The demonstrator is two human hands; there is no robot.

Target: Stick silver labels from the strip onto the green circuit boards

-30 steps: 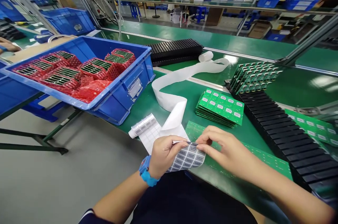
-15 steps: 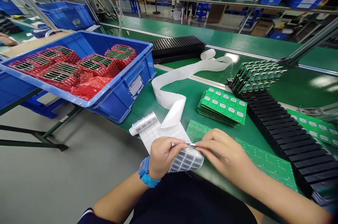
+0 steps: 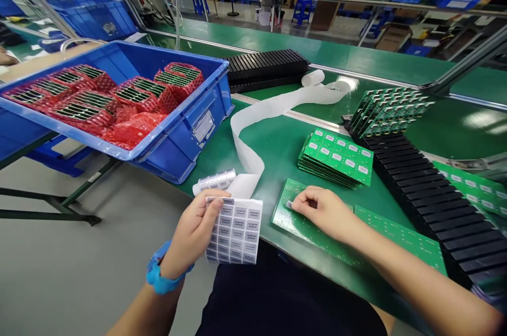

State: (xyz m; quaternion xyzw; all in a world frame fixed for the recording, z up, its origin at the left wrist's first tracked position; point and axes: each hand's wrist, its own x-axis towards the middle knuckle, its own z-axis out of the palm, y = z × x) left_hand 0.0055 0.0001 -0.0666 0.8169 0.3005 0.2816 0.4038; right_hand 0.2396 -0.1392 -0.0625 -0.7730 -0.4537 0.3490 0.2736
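Note:
My left hand (image 3: 194, 230) grips the top edge of a sheet of small grey-and-white printed labels (image 3: 234, 231), held up off the bench edge. My right hand (image 3: 322, 213) pinches one small label (image 3: 289, 204) between finger and thumb, with its fingertips on a green circuit board (image 3: 307, 222). A second green board (image 3: 400, 235) lies end to end with it on the right. Behind the sheet sit a rolled bundle of labels (image 3: 216, 182) and a long white backing strip (image 3: 247, 135) curling away across the bench.
A stack of green boards (image 3: 336, 157) lies beyond my right hand. Further right, boards stand in a black slotted rack (image 3: 420, 193). A blue crate (image 3: 190, 135) holds red-bagged parts on the left. A co-worker's hand (image 3: 6, 57) shows at the far left edge.
My left hand has moved left and lifted the label sheet away from the right. My right hand has moved to the board's left part, carrying a peeled label down onto it.

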